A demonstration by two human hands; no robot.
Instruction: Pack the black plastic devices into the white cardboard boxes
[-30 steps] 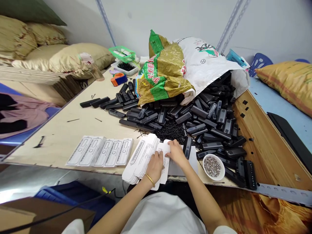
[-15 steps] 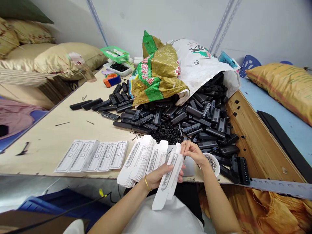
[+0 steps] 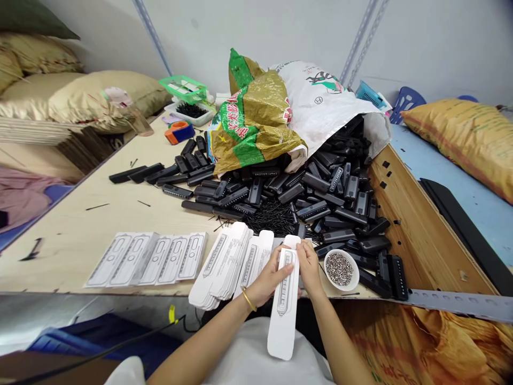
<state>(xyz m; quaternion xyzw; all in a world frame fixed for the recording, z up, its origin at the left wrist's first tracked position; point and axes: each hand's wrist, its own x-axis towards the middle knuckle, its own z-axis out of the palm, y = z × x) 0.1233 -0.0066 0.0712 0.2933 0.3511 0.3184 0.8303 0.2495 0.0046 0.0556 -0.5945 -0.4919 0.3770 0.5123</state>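
A white printed paper carton [image 3: 281, 334], long and narrow with an end flap, is held upright over the table's front edge. My left hand [image 3: 266, 282] grips its left side, the thumb across the printed face. On the right, my right hand [image 3: 309, 267] closes on the upper edge near the flap, some fingers hidden behind the carton. Just left lie a fanned stack of flat white cartons [image 3: 226, 262] and a smaller stack [image 3: 258, 254]. A white bowl [image 3: 356, 278] of small metal pieces [image 3: 339, 269] stands right of my right hand.
Black plastic cases [image 3: 315, 208] with rows of holes heap behind, around thin black sticks [image 3: 274, 216]. Printed white boxes [image 3: 132, 259] line the table's left front. A gold-green bag [image 3: 260, 117], white sack [image 3: 320, 112] and orange-blue tape dispenser [image 3: 179, 132] stand farther back; a wooden board [image 3: 433, 230] edges the right.
The carton has turned from slanted to nearly upright, its printed face more toward me. My left hand has moved higher up it; my right hand has come down, uncovering the bowl.
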